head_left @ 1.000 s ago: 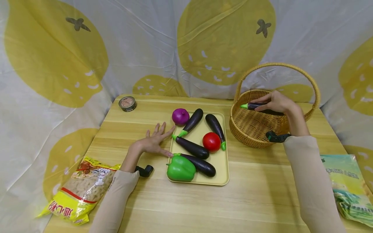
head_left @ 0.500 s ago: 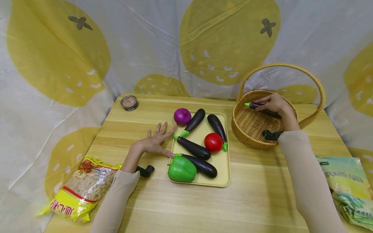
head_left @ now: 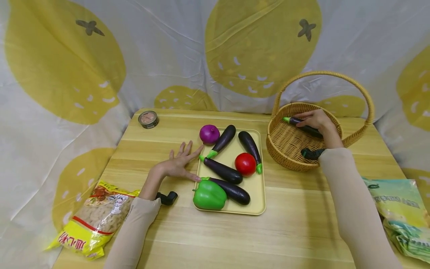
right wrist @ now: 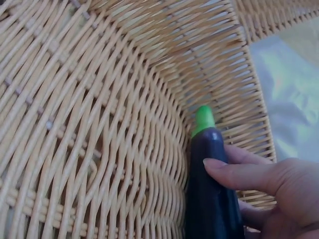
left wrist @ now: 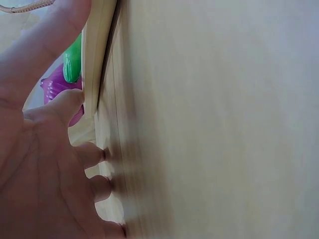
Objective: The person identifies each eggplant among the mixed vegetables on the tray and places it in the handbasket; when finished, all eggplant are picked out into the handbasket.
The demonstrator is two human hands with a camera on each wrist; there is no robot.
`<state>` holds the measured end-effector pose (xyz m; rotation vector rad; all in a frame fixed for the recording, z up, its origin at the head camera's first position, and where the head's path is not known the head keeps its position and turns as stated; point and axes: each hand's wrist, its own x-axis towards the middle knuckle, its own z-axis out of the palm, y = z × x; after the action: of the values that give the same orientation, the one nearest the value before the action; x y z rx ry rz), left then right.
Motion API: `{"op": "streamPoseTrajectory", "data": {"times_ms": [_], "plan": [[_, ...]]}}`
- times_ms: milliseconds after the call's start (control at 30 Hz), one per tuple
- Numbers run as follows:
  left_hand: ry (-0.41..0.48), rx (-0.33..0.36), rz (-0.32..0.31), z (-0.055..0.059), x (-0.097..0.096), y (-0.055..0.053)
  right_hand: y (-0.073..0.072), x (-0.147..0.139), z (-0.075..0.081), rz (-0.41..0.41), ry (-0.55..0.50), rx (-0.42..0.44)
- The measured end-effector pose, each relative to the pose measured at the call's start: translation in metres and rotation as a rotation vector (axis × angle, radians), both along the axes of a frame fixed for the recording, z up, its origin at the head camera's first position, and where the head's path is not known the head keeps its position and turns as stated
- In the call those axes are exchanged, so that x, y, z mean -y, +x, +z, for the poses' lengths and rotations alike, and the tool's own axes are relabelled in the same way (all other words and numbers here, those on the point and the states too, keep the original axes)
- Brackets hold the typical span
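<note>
My right hand [head_left: 315, 120] is inside the wicker basket [head_left: 280, 158], its thumb and fingers round an eggplant [right wrist: 212, 184] with a green stem end. That eggplant lies low along the basket's far side. My left hand [head_left: 176, 165] is spread at the left edge of the yellow tray [head_left: 253, 200], thumb and forefinger at the rim, the other fingertips down on the table. On the tray are several more eggplants [head_left: 223, 170], a red tomato [head_left: 245, 164] and a green bell pepper [head_left: 209, 195]. A purple onion [head_left: 209, 134] sits at its far left corner.
A small round can [head_left: 148, 119] stands at the table's far left. A yellow bag of pasta [head_left: 97, 220] lies at the near left, and a green-yellow packet [head_left: 399, 213] at the right edge. The basket's tall handle [head_left: 324, 73] arches over the right hand. A printed cloth hangs behind.
My right hand has lowered the eggplant from the level of the basket's rim down into the basket. The left hand has stayed at the tray's edge.
</note>
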<state>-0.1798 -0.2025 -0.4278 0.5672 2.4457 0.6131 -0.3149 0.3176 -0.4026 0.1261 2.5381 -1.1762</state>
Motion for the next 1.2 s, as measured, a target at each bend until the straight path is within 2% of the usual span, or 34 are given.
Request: {"op": "streamPoseTrajectory", "data": {"times_ms": [467,633,867,1200], "plan": [[0.0,-0.005,-0.004,-0.0009,0.0009,-0.0008,-0.0025,0.0016,-0.0034,-0.091,-0.039,-0.027],[0.0,-0.007,-0.007,-0.0004,0.0004,-0.0008,-0.0021,0.0005,-0.004,-0.083,-0.044,-0.019],[0.003,-0.006,-0.008,-0.0008,0.0014,-0.0003,-0.0016,0.0011,-0.0046,-0.095,-0.048,-0.069],[0.002,-0.006,-0.011,-0.0018,0.0027,0.0002,-0.002,0.0023,-0.0039,-0.067,-0.047,-0.053]]}}
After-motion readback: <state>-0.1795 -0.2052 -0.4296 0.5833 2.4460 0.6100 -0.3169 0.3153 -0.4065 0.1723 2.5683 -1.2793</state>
